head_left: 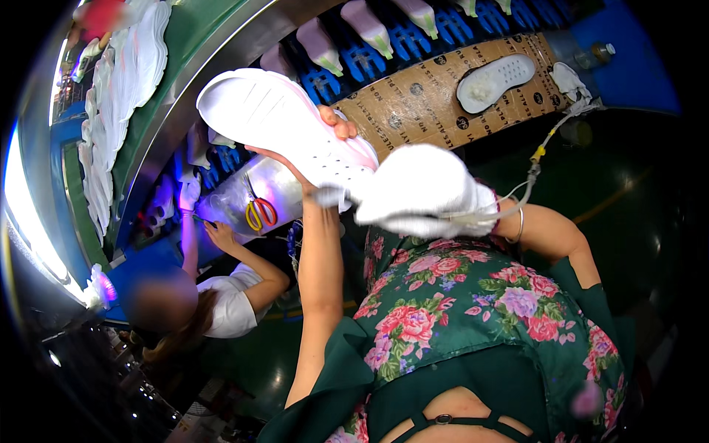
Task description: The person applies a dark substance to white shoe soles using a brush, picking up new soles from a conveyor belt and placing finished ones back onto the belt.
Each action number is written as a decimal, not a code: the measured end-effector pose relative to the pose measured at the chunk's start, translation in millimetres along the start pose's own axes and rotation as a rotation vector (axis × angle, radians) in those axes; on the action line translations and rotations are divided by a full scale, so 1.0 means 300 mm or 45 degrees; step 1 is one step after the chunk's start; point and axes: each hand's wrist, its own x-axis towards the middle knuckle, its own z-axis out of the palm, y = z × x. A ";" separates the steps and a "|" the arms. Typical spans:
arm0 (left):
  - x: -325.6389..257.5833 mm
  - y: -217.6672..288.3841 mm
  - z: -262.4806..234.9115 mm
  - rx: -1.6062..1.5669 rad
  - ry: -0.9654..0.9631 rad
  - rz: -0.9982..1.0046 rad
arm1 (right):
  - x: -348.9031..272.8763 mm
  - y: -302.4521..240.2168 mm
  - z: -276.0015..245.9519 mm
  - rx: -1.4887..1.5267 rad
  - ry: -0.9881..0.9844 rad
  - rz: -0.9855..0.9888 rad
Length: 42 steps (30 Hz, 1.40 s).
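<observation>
My left hand (334, 125) is bare and grips a white shoe sole (273, 118) from below, thumb over its near edge, holding it up with the tread side facing me. My right hand (417, 190) wears a white cloth glove and presses against the sole's heel end, fingers closed on something small that I cannot make out. A thin tube or cord (533, 166) with a yellow fitting runs from the gloved hand toward the upper right.
A brown cardboard sheet (413, 107) carries another white sole (495, 77). Blue racks hold pale shoe lasts (369, 26). White soles (129, 59) ride a green conveyor at left. A co-worker in a white shirt (229, 303) works near orange-handled scissors (260, 213).
</observation>
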 end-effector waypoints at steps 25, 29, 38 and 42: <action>0.060 0.073 -0.147 0.510 0.475 -0.853 | 0.006 -0.011 0.004 -0.295 -0.223 -0.065; 0.100 0.046 -0.107 1.294 0.273 -0.989 | -0.001 -0.019 0.011 -0.246 -0.382 0.015; 0.141 0.063 0.094 0.919 0.047 -1.121 | 0.022 -0.051 -0.079 0.197 -0.247 0.516; 0.079 -0.020 0.047 0.172 0.334 -0.902 | 0.032 -0.018 -0.161 0.445 0.368 1.044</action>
